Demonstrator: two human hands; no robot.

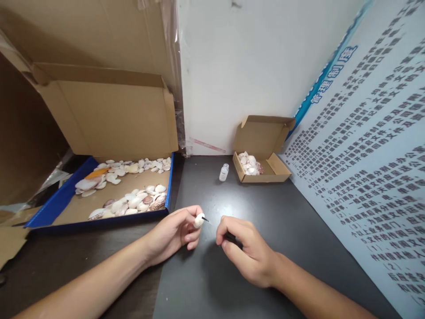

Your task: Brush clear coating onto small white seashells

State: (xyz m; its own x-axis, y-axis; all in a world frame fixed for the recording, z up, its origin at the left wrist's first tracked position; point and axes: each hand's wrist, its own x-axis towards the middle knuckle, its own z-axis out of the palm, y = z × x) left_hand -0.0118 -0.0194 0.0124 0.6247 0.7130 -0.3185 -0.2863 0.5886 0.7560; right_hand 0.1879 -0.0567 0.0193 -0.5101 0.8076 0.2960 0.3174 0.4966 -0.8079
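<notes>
A small white ridged shell (198, 220) sits pinched between the fingertips of my left hand (177, 230), over the front of the table. My right hand (247, 248) is closed round the black handle of a slim brush (233, 239). Its thin shaft reaches left, and the dark tip is at the shell; whether it touches cannot be made out. Beyond both hands a small clear glass bottle (223, 173) with whitish contents stands uncapped on the dark tabletop (206, 190).
On the left lies an open blue-edged cardboard box (171, 181), with shells in rows and an orange piece (96, 173). A smaller open carton (265, 178) at the back right holds white and pinkish shells (249, 164). A white wall stands behind, a printed poster (372, 186) at right.
</notes>
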